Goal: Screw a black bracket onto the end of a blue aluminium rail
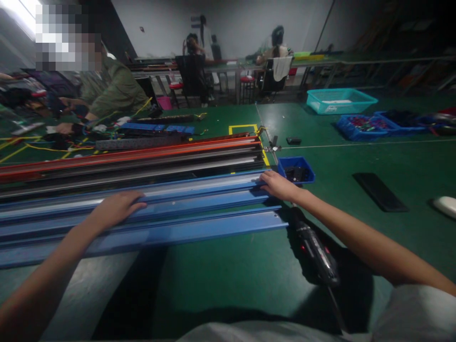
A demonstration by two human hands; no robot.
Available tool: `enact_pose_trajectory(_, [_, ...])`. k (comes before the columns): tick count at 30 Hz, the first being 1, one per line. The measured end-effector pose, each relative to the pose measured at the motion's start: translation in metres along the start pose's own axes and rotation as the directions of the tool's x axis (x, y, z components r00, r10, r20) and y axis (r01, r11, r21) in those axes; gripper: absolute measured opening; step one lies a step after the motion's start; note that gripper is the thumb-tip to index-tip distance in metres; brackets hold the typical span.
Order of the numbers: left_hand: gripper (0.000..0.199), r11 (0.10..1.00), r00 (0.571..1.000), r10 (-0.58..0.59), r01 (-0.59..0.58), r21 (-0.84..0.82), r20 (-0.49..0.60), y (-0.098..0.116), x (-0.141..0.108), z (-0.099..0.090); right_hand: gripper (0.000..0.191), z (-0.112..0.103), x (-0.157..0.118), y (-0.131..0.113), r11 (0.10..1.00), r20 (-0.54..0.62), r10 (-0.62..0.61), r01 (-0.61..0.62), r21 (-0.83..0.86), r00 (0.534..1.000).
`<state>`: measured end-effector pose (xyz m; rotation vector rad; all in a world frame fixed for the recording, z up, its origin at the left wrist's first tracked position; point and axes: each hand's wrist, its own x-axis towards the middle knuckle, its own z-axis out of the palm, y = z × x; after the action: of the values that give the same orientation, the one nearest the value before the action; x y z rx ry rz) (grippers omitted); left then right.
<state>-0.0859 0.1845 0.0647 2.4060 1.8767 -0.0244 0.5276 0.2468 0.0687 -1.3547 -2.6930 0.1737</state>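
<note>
Both bare forearms reach forward, palms down, the left hand (119, 207) flattened with thumb apart, the right hand (280, 185) curling its fingers.

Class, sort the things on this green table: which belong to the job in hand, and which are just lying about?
Job in hand, judging by the hands:
- blue rails, under the left hand and right hand
- probably the black power tool nearby

Apparently lying about:
- turquoise basket
- flat black slab
- white object at the right edge
</note>
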Motion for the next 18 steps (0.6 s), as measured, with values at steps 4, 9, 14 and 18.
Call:
enact_pose_trajectory(4, [0.076,0.999,0.997,-0.028,0.03,-0.016,0.067,0.001,-0.001,-0.004,0.014,0.0,-0.005,-0.004,1.0,0.005,-0.011,0.011,0.026,1.0])
enact_pose_trajectory(9, [0.074,0.998,0.993,-0.035,0.04,-0.048,0.116,-0.005,0.004,-0.006,0.012,-0.004,-0.017,-0.008,0.998,0.034,-0.035,0.033,0.06,0.999])
enact_pose_trajectory(14, [0.074,0.995,0.989,-0.007,0.022,-0.097,0.148,-0.011,0.006,-0.006,0.018,-0.013,-0.021,-0.013,0.992,0.087,-0.079,0.07,0.1,0.993])
enact_pose_trajectory(18, [0.078,0.992,0.992,0.003,0.013,-0.127,0.123,-0.013,0.006,-0.001,0.03,-0.018,-0.014,-0.015,0.992,0.111,-0.064,0.051,0.114,0.992])
